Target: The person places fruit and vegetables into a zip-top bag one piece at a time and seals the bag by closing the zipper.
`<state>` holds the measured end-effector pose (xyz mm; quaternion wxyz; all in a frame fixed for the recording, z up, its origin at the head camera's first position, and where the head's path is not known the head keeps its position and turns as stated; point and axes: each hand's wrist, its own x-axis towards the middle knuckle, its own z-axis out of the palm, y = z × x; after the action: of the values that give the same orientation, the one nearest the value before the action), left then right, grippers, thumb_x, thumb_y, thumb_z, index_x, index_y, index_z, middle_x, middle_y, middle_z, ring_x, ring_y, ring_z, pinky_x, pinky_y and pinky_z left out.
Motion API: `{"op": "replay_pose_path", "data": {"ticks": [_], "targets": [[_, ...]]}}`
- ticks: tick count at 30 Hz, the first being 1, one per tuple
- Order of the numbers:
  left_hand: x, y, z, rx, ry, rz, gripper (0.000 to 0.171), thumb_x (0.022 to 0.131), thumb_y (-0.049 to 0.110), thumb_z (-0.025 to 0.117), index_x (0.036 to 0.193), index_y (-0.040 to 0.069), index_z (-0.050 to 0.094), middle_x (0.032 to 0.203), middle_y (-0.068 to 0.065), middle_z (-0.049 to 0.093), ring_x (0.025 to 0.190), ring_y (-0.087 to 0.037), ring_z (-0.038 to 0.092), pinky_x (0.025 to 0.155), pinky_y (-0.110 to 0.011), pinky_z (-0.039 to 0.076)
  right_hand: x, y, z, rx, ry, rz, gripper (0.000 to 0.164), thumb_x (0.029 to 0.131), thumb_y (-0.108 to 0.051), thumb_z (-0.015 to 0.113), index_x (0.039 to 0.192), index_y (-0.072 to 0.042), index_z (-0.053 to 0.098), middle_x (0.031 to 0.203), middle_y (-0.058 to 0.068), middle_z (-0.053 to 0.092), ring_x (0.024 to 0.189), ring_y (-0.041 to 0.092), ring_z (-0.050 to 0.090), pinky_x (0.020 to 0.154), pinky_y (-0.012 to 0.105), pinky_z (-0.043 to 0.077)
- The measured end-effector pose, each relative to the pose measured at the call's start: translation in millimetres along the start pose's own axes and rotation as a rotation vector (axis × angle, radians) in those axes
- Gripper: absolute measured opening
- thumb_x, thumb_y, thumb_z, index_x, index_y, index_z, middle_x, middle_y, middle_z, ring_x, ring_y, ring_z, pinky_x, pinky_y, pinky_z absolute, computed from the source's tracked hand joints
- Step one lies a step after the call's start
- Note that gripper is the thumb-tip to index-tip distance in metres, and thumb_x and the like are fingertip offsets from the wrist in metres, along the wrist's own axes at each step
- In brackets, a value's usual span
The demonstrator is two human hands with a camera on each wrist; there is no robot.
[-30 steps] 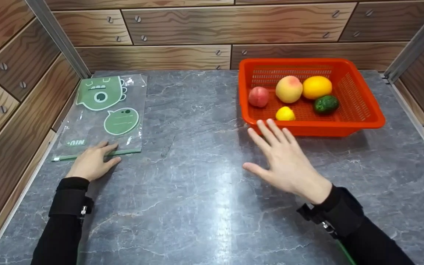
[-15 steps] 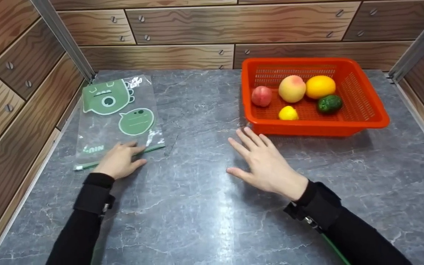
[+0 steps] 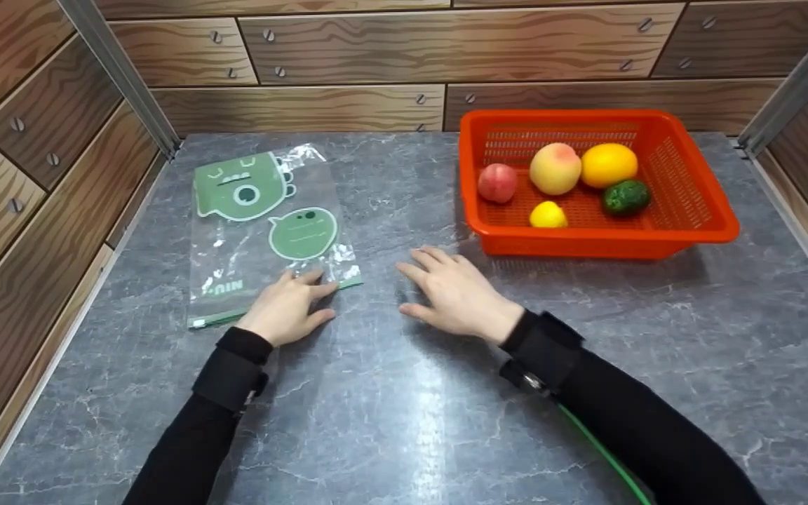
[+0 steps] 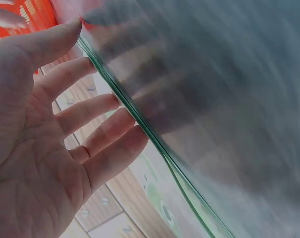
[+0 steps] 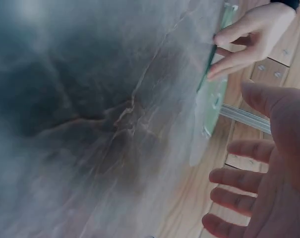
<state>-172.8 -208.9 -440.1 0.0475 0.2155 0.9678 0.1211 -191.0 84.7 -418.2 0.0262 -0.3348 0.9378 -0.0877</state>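
A clear zip bag (image 3: 264, 266) with green cartoon prints lies flat at the left of the table. Its green zip strip (image 3: 218, 319) faces the near side, with a white slider at the left end. My left hand (image 3: 285, 308) rests on the strip, fingers spread and fairly straight. In the left wrist view the fingertips of that hand (image 4: 55, 119) touch the zip edge. Right of the bag, my right hand (image 3: 456, 294) is over the bare table, palm down, holding nothing. The right wrist view also shows its fingers (image 5: 234, 176) extended, apart from the bag.
A red plastic basket (image 3: 607, 237) stands at the back right. Inside lie a peach (image 3: 555, 169), a smaller pinkish-red peach (image 3: 496, 183), a yellow lemon (image 3: 548, 214), an orange-yellow oval fruit (image 3: 609, 165) and a dark green avocado-like fruit (image 3: 626, 198). Wood-patterned walls (image 3: 348, 109) enclose the table.
My left hand has slid the zip bag rightward across the table. My right hand has moved left, away from the basket's front, toward the bag. The basket and fruit stay put.
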Motion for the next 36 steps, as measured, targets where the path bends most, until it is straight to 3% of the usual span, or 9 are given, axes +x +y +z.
{"op": "replay_pose_path", "data": {"ticks": [4, 8, 13, 23, 31, 36], "targets": [[3.1, 5.7, 3.2, -0.02, -0.01, 0.003, 0.047, 0.101, 0.03, 0.069, 0.143, 0.01, 0.065, 0.157, -0.026, 0.053, 0.142, -0.062, 0.047, 0.122, -0.067, 0.036, 24, -3, 7, 0.001, -0.003, -0.047, 0.064, 0.098, -0.043, 0.071, 0.151, -0.01, 0.056, 0.154, 0.018, 0.058, 0.143, 0.038, 0.054, 0.118, 0.059, 0.045], [2.2, 3.6, 4.6, -0.09, 0.012, 0.025, 0.044, 0.1, 0.028, 0.07, 0.14, 0.009, 0.068, 0.156, -0.025, 0.055, 0.147, -0.049, 0.05, 0.127, -0.065, 0.031, 42, -7, 13, 0.006, 0.004, -0.097, 0.056, 0.096, -0.037, 0.075, 0.144, -0.01, 0.063, 0.141, 0.017, 0.066, 0.131, 0.036, 0.062, 0.11, 0.055, 0.053], [-5.3, -7.9, 4.4, -0.183, 0.04, 0.0, 0.041, 0.099, 0.026, 0.072, 0.137, 0.009, 0.07, 0.153, -0.021, 0.059, 0.145, -0.043, 0.053, 0.124, -0.058, 0.038, 59, -13, 17, 0.001, -0.014, -0.164, 0.048, 0.094, -0.032, 0.078, 0.136, -0.012, 0.07, 0.125, 0.014, 0.07, 0.116, 0.033, 0.066, 0.097, 0.049, 0.059], [-21.2, -30.6, -4.7, -0.15, 0.051, -0.019, 0.037, 0.096, 0.021, 0.076, 0.129, 0.006, 0.074, 0.143, -0.02, 0.067, 0.136, -0.043, 0.061, 0.117, -0.057, 0.046, 78, -29, 19, -0.051, -0.047, -0.258, 0.022, 0.092, -0.029, 0.079, 0.106, -0.012, 0.08, 0.103, 0.009, 0.072, 0.103, 0.028, 0.067, 0.091, 0.045, 0.06], [-40.1, -51.4, -15.5, -0.141, 0.047, -0.087, 0.037, 0.094, 0.016, 0.076, 0.129, 0.004, 0.073, 0.14, -0.022, 0.068, 0.133, -0.044, 0.062, 0.115, -0.06, 0.047, 82, -27, 26, -0.171, 0.071, -0.357, 0.009, 0.092, -0.015, 0.073, 0.086, -0.01, 0.078, 0.092, 0.006, 0.076, 0.093, 0.026, 0.074, 0.082, 0.042, 0.062], [-41.0, -53.7, -13.8, -0.15, 0.057, -0.106, 0.037, 0.095, 0.016, 0.076, 0.13, 0.006, 0.073, 0.139, -0.021, 0.069, 0.132, -0.043, 0.064, 0.114, -0.058, 0.048, 82, -26, 29, -0.263, 0.158, -0.384, 0.01, 0.088, -0.012, 0.071, 0.079, -0.009, 0.076, 0.086, 0.006, 0.077, 0.088, 0.026, 0.074, 0.075, 0.04, 0.061]]}}
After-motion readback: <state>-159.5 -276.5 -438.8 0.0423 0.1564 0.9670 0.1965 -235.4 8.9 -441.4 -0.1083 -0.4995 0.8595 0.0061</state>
